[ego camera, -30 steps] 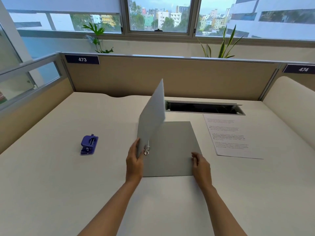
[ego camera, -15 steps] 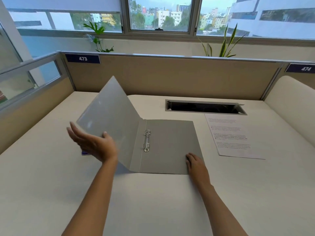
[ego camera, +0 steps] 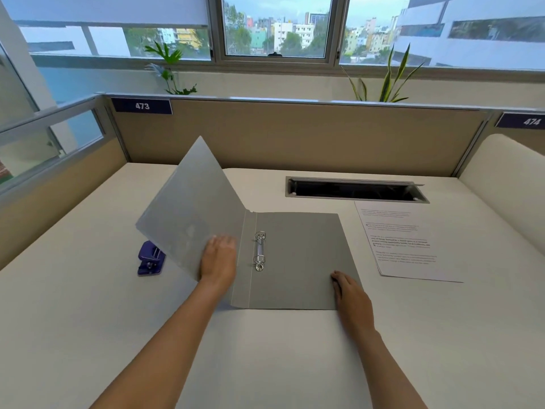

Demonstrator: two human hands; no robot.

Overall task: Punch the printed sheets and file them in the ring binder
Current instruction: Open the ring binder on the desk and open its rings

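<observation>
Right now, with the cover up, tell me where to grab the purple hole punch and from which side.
Probably pinch the purple hole punch across its long sides, coming down from its left. The ring binder's front cover, which the left hand rests on, leans over its right part; its left side and near end lie exposed.

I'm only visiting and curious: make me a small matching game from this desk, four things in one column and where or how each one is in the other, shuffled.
Things:
1. hole punch
2. printed sheets
3. front cover
4. metal rings

Places or states:
a. raised at a slant, left hand flat against it
b. purple, partly hidden behind the front cover
c. mounted inside the ring binder
d. lying flat on the desk, right of the ring binder

Pairs: 1-b, 2-d, 3-a, 4-c.
</observation>
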